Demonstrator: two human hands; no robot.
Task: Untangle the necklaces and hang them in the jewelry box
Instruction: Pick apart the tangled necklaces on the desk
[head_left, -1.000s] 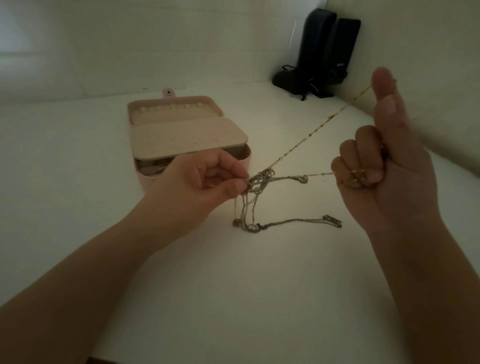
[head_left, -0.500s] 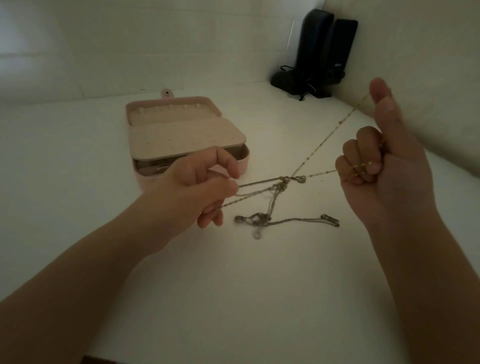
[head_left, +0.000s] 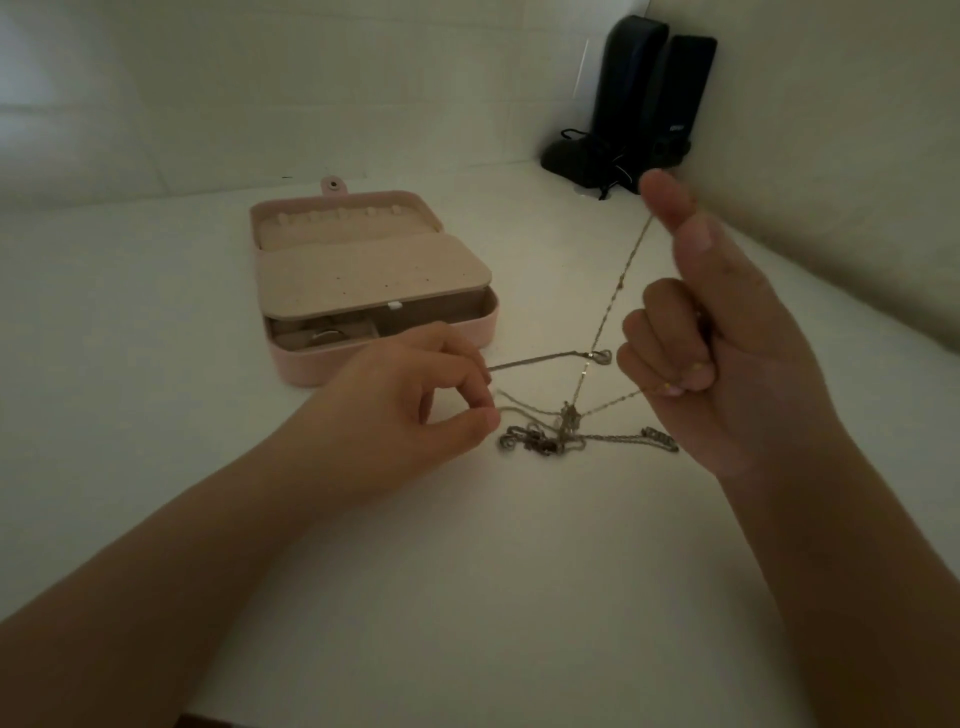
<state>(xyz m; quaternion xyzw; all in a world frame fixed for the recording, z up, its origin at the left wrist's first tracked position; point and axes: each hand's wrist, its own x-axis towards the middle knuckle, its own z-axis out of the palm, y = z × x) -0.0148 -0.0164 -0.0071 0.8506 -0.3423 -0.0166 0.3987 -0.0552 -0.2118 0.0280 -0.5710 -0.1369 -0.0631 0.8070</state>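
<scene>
Since half a second ago our left hand (head_left: 415, 410) has drawn its silver chain (head_left: 540, 359) out longer, and the knot (head_left: 563, 421) has sunk lower toward the table (head_left: 467, 571).

Left hand: thumb and forefinger pinch the silver chain's near end; the other fingers curl under. That chain runs nearly level, left to right, ending in a small clasp (head_left: 602, 357) beside our right hand (head_left: 717, 364).

Right hand: fingers clenched round the gold chain (head_left: 618, 275), thumb raised straight up. One strand climbs steeply from the knot to the thumb; a second strand runs from the knot up and right into the curled fingers.

Necklaces: the tangled mass sits between the two hands, just above or on the table; we cannot tell which. Loose silver loops (head_left: 524, 441) lie below it, with one strand trailing right to a bar-shaped end (head_left: 660, 439) near the right wrist.

Jewelry box (head_left: 467, 338): pink, open, behind the left hand, its long side across our view. Lid flat at the back with a row of hooks (head_left: 337, 213); a beige panel with small holes covers most of the base. A ring (head_left: 327, 335) shows in the front compartment.

Back right corner: two dark speakers (head_left: 649, 93) with a cord, well apart from the work.
</scene>
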